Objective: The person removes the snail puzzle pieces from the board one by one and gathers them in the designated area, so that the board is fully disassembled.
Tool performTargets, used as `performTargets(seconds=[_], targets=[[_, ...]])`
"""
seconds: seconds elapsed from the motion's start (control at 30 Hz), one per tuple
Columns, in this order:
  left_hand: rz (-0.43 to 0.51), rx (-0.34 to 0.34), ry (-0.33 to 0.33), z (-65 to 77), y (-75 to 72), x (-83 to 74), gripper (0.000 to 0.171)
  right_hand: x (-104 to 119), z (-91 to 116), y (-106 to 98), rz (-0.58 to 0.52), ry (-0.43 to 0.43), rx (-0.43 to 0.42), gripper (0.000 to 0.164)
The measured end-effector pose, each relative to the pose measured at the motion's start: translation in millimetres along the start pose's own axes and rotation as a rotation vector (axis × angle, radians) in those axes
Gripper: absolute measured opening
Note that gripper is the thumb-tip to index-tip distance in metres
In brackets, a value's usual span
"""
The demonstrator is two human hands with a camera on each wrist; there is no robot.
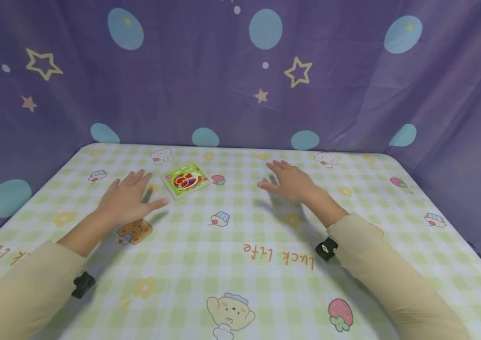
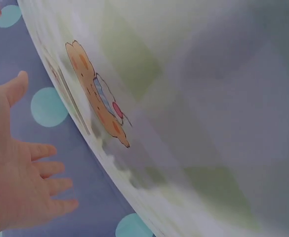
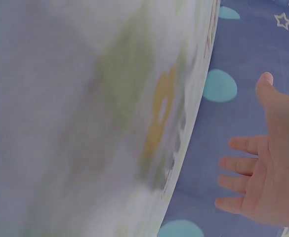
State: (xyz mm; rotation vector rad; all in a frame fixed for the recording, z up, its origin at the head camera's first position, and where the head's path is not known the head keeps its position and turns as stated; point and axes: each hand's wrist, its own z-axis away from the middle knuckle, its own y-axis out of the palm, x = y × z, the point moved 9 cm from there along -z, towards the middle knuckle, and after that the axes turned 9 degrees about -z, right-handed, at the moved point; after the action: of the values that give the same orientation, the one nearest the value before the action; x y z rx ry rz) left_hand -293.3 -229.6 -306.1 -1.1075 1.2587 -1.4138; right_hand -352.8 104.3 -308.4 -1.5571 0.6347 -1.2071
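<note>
Board near spread left hand; right hand also spread, both empty above checked cloth.

In the head view we look from above, forward and down, wide enough to have the left hand near nine o'clock, the right hand at three and the purple curtain at twelve. From the left wrist we look very close over the cloth, toward that palm between eight and nine o'clock (our horizon is strongly tilted here). With the head view it shares the brown bear print. From the right wrist we look equally low, its palm between three and four o'clock; both wrist views share the curtain.
</note>
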Motion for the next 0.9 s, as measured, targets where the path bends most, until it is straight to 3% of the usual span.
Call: performTargets(seconds=[0.3,0.57,0.9], targets=[[0.011,0.026,0.005,-13.5,6.4,-6.2,0.098,28.7,-28.2,19.7,0.014,-0.038,0.098,0.076],[0.031,0.060,0.000,-22.0,8.7,-16.7,0.092,64.6,-55.6,33.8,0.090,-0.144,0.173,0.070],[0.122,0.116,-0.059,-33.7,15.5,-24.3,0.080,108.2,-83.4,57.4,0.145,-0.254,0.238,0.068]])
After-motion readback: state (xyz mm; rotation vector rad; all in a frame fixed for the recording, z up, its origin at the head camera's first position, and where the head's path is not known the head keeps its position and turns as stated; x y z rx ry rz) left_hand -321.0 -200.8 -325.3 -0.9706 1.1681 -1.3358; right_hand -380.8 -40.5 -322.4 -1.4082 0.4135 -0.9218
